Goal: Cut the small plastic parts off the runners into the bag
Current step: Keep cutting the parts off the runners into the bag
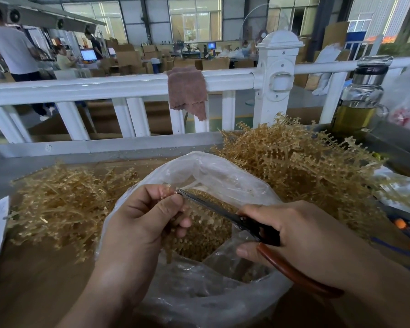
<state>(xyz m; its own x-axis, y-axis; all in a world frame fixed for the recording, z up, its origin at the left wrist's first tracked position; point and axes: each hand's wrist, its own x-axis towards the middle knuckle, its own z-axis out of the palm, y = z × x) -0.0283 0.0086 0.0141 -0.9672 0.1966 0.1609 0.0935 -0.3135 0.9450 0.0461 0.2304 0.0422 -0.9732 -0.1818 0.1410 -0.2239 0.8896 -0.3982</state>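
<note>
Over the open clear plastic bag (213,169), my left hand (145,218) pinches a tan plastic runner (169,235) whose lower end hangs into the bag. My right hand (291,230) grips scissors (223,210) with dark blades and red-brown handles. The blade tips touch the runner's top at my left thumb and forefinger. Many small tan cut parts (206,237) lie at the bottom of the bag. It is too small to tell whether a part is between the blades.
A pile of tan runners (64,202) lies left of the bag and a taller pile (301,162) right of it, on a brown table. A white fence (128,86) with a brown cloth (187,91) runs behind. A glass bottle (360,95) stands at the right.
</note>
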